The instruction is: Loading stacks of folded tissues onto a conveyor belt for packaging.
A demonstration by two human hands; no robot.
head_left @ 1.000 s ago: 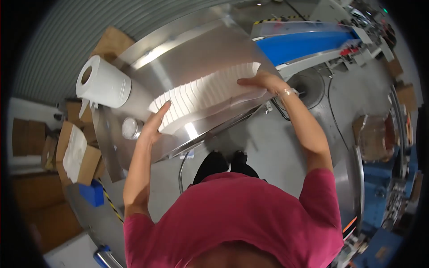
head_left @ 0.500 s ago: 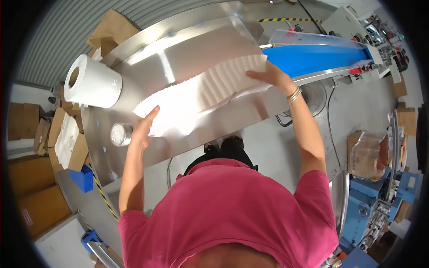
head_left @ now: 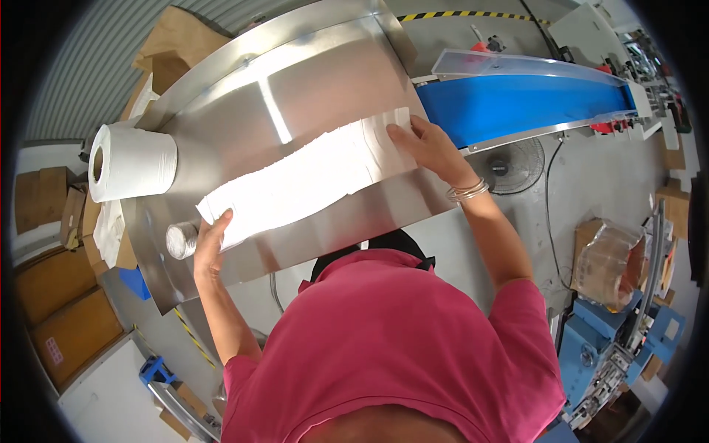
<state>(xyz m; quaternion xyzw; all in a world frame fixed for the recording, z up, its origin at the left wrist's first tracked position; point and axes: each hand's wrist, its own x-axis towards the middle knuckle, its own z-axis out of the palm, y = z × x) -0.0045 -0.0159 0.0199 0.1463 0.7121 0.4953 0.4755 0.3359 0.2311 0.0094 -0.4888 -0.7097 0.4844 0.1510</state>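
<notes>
A long row of thin white sheets, packed side by side, lies across the metal table in front of me. My left hand is closed on its left end, with the thumb on top. At the other end, my right hand grips the sheets with its thumb over the upper face; its remaining fingers are partly hidden. Beside my left hand rests a small roll in clear wrap. Farther left stands a large white roll with a brown core.
A blue conveyor belt with a clear guard runs off from the table's right end. Below it is a floor fan. Cardboard boxes are stacked at left, and a blue machine stands at lower right.
The ripples along the right part of the white sheets have mostly smoothed out. My right hand has drawn left and slightly down with its end, away from the conveyor. The whole view has shifted.
</notes>
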